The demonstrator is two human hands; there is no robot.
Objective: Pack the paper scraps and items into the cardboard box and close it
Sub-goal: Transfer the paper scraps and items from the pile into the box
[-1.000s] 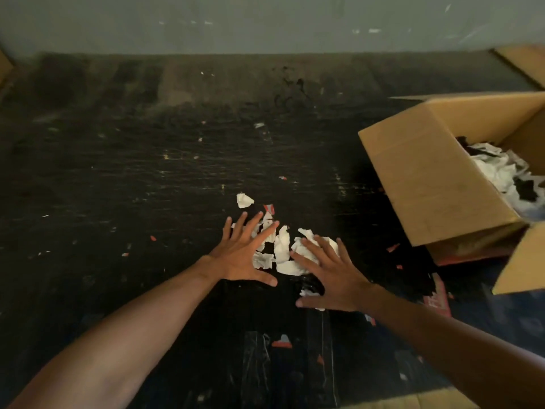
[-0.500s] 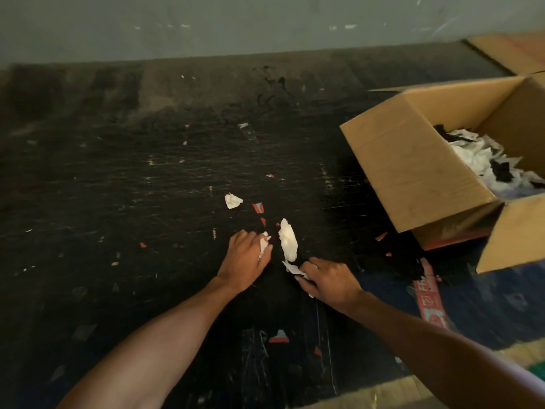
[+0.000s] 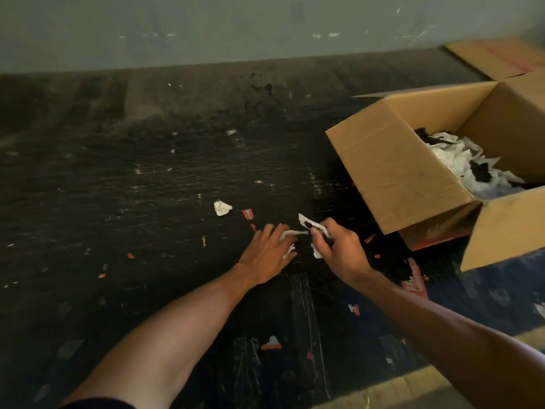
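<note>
An open cardboard box [image 3: 395, 172] stands at the right on the dark floor, with white and black paper scraps [image 3: 460, 163] inside it. My right hand [image 3: 339, 249] is lifted a little off the floor and closed on a bunch of white scraps [image 3: 309, 224]. My left hand [image 3: 269, 250] lies palm down on the floor right beside it, fingers curled over more white scraps [image 3: 287, 236]. One crumpled white scrap [image 3: 221, 208] lies alone on the floor, up and left of both hands.
Small red and white bits [image 3: 247, 214] are scattered over the black floor. A red printed strip [image 3: 415, 281] lies below the box. Another cardboard piece [image 3: 498, 57] sits at the far right by the grey wall [image 3: 236, 25].
Both hands went from spread flat over the pile to closed on the scraps. My right hand has risen off the floor with its bunch. The view shifted right.
</note>
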